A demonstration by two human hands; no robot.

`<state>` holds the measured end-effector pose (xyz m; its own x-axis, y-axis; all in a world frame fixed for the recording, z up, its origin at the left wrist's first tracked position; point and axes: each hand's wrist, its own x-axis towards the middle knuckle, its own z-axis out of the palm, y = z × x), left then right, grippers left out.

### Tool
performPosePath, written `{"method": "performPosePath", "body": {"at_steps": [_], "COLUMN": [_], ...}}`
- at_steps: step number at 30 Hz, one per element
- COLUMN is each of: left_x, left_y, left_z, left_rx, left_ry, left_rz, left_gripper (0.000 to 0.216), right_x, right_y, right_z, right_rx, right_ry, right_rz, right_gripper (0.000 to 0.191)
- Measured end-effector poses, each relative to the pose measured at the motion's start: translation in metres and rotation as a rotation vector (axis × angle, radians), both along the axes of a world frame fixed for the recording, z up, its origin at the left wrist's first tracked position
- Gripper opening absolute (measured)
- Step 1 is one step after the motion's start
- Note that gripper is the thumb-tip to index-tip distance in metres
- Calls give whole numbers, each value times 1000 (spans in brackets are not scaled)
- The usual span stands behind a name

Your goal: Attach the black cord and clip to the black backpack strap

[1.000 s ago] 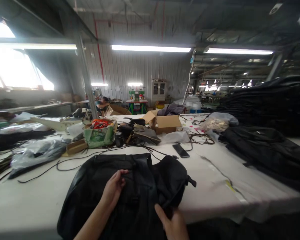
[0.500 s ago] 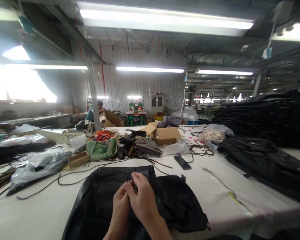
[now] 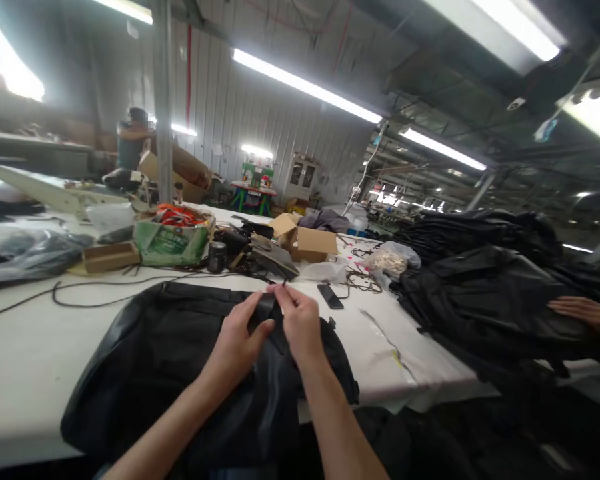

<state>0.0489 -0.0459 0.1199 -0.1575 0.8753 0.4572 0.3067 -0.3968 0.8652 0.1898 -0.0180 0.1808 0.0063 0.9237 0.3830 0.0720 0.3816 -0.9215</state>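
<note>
black garment point(image 3: 170, 347) lies spread flat on the white table point(image 3: 25, 347), near edge hanging over the table's front, far band uppermost. it appears laid out this way so that the band is within reach of both hands.

left hand point(image 3: 240, 333): fingers closed on the garment's far band, thumb on top, seemingly pinning the cloth steady.

right hand point(image 3: 300, 320): thumb and forefinger narrowed to a pinch on the same band, just beside the left fingers. whether a small part or thread sits in the pinch cannot be told.

surroundings: loose black cord point(image 3: 80, 293) beyond the garment; phone point(image 3: 330, 296) just right of the hands; green bag point(image 3: 173, 243) and cardboard box point(image 3: 310, 245) further back; pile of dark garments point(image 3: 485, 293) at right, with another person's hand point(image 3: 583, 312) resting on it.
</note>
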Motion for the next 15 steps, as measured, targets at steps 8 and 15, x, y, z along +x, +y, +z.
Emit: {"method": "performPosePath", "body": {"at_steps": [8,15], "left_x": [-94,-100], "left_y": [-24,-44], "left_z": [-62,-75], "left_rx": [-259,-433], "left_ry": [696,515], "left_rz": [-20,-129], "left_gripper": [54,62], "right_x": [59,-12], "right_y": [37,14], "right_z": [52,-9], "right_rx": [-48,26], "right_ry": [70,-356], "right_rz": [108,261], "right_gripper": [44,44]}}
